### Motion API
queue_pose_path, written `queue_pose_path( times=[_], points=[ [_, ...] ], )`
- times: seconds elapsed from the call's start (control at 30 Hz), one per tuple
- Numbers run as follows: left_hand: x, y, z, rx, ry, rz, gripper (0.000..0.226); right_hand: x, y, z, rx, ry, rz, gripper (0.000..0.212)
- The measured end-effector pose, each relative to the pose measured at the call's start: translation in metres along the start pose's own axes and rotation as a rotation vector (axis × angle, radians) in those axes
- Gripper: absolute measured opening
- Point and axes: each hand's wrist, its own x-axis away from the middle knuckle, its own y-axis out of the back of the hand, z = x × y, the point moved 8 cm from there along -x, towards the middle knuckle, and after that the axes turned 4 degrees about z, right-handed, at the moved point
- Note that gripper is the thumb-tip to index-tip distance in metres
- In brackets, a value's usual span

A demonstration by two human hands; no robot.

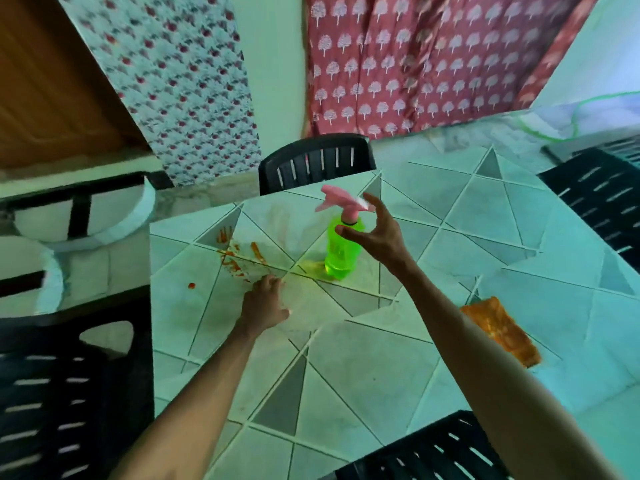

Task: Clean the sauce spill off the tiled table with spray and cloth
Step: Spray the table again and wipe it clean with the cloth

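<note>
A green spray bottle [343,251] with a pink trigger head stands upright on the tiled table [346,341]. My right hand [372,233] hovers beside its neck, fingers spread and slightly curved, thumb close to the bottle; it grips nothing. Red-orange sauce streaks [239,254] and one small drop [191,285] lie on the tiles to the bottle's left. My left hand [265,304] rests on the table just right of the spill, fingers down on the tiles. An orange cloth [500,329] lies folded on the table's right side.
Black plastic chairs stand at the far edge [315,161], at the left [65,393], at the right [599,206] and at the near edge [433,452]. Patterned curtains hang behind. A white basin shape [86,216] sits at the left.
</note>
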Motion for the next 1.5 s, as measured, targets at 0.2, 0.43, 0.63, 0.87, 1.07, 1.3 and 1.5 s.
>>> queue_pose_path(
  times=[0.2, 0.43, 0.63, 0.87, 1.07, 1.3, 1.5],
  points=[
    [0.001, -0.005, 0.009, 0.054, -0.051, -0.043, 0.079, -0.022, -0.027, 0.039, -0.141, 0.125, 0.081, 0.059],
    [0.001, -0.003, 0.015, 0.039, -0.095, -0.059, 0.078, -0.020, -0.045, 0.060, -0.059, 0.195, -0.111, 0.034],
    [-0.011, 0.007, 0.010, 0.019, -0.047, 0.033, 0.072, -0.028, -0.044, 0.062, -0.065, 0.259, -0.120, 0.031],
    [-0.051, 0.024, -0.006, 0.046, -0.169, 0.039, 0.092, -0.018, -0.021, 0.055, -0.115, 0.125, -0.073, 0.035],
    [-0.077, 0.024, -0.022, 0.102, -0.164, 0.048, 0.104, -0.021, -0.022, -0.008, -0.485, -0.427, -0.117, 0.008],
    [-0.083, 0.019, -0.022, 0.046, -0.151, 0.022, 0.088, -0.020, -0.034, -0.053, -0.486, -0.659, -0.175, 0.026],
    [-0.092, 0.020, -0.013, 0.113, -0.162, 0.074, 0.083, -0.030, -0.038, -0.056, -0.553, -0.657, -0.237, 0.019]
  ],
)
